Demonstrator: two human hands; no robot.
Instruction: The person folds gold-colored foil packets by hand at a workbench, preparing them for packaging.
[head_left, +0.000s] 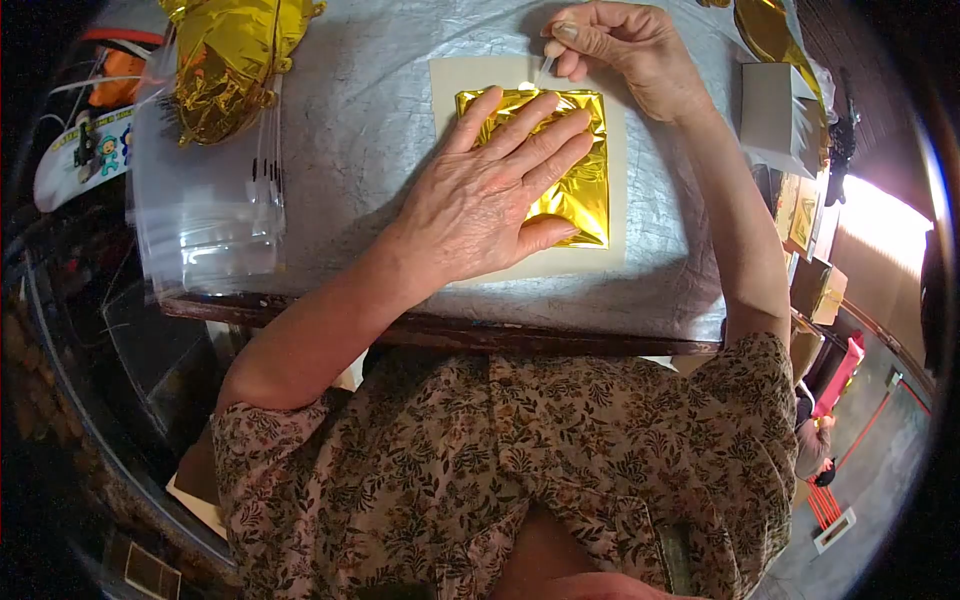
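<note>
My left hand (500, 185) lies flat, fingers spread, across a folded square of shiny gold foil (588, 205). Under the foil is a larger beige sheet of card (617, 190), its borders showing around the square. Beyond the foil's far edge, my right hand (640, 55) pinches a thin translucent strip (545, 70) between thumb and fingers. The strip's lower end reaches down to the top edge of the foil, near the tips of my left fingers.
Clear plastic bags (205, 225) lie at the table's left, with a crumpled gold foil bundle (235, 60) above them. To the right stands a white box (775, 115), with more gold foil (765, 35) behind it. A dark wooden edge (450, 330) borders the silvery tabletop (350, 130).
</note>
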